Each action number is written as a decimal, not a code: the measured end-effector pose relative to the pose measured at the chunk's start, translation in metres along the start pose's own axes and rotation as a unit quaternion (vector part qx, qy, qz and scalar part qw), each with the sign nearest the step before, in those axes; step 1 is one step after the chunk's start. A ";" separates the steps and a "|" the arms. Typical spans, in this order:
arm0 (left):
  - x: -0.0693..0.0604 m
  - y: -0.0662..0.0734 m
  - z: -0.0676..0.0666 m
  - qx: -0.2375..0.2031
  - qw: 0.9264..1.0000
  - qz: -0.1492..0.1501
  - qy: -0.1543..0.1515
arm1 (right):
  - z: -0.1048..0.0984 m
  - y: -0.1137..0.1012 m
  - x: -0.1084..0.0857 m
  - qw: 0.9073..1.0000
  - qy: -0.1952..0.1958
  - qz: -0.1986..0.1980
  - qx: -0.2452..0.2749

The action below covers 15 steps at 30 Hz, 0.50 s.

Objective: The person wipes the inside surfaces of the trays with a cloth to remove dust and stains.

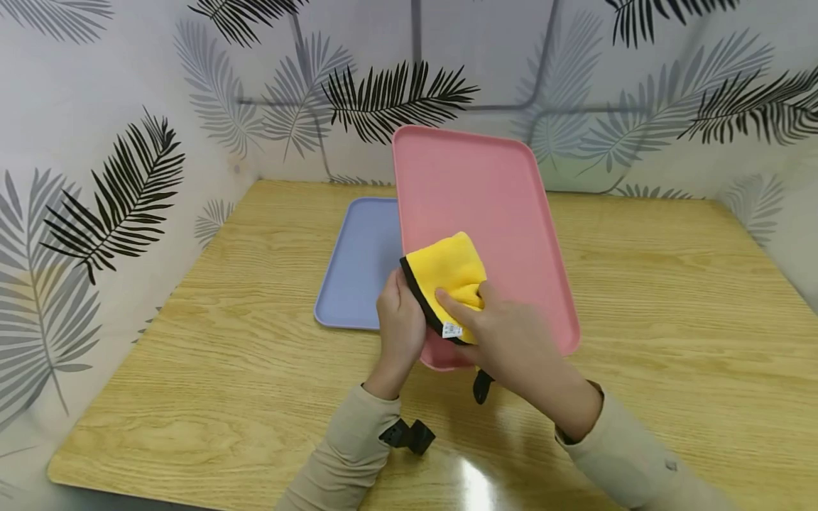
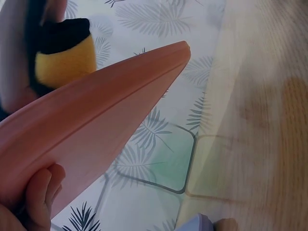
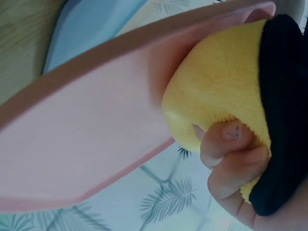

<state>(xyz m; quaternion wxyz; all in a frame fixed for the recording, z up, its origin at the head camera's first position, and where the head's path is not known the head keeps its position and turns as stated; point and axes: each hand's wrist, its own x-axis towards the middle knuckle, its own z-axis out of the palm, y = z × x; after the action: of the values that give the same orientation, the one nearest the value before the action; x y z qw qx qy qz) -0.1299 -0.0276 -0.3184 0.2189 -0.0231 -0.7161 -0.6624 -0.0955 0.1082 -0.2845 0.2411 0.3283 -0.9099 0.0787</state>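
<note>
Raised off the table at a tilt is a pink tray [image 1: 476, 184], its inner face towards the head camera. My left hand [image 1: 401, 330] grips it by the left edge, and in the left wrist view its fingers [image 2: 44, 185] curl against the underside. A yellow cloth [image 1: 447, 270] with black edging and a small white label lies over the tray's lower part. My right hand [image 1: 511, 344] holds this cloth bunched, thumb on top. In the right wrist view the curled fingers [image 3: 236, 168] grip the cloth, which touches the tray's inner face.
A blue tray [image 1: 358, 266] lies flat on the wooden table [image 1: 243, 341], partly hidden behind the pink one. Leaf-patterned wall covering [image 1: 128, 191] stands at the back and sides. A black device [image 1: 409, 434] is strapped at the left wrist.
</note>
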 end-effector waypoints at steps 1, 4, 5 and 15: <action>0.000 0.000 0.000 0.003 1.000 0.006 0.001 | -0.001 0.002 -0.001 1.000 -0.003 0.005 0.003; 0.000 0.001 0.000 0.011 1.000 0.020 0.001 | -0.002 0.011 -0.005 0.999 -0.024 0.021 0.004; 0.000 0.000 0.000 0.015 1.000 0.023 0.003 | -0.003 0.014 -0.007 0.999 -0.031 0.027 -0.001; 0.005 0.000 -0.002 0.038 0.997 0.055 0.041 | -0.007 0.043 -0.020 0.982 -0.124 0.143 -0.020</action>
<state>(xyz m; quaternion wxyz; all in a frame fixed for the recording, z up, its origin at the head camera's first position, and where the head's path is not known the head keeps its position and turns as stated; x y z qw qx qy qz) -0.1334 -0.0311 -0.3168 0.2848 -0.0272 -0.7287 -0.6222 -0.1063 0.1552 -0.2874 0.1194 0.1973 -0.9716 0.0525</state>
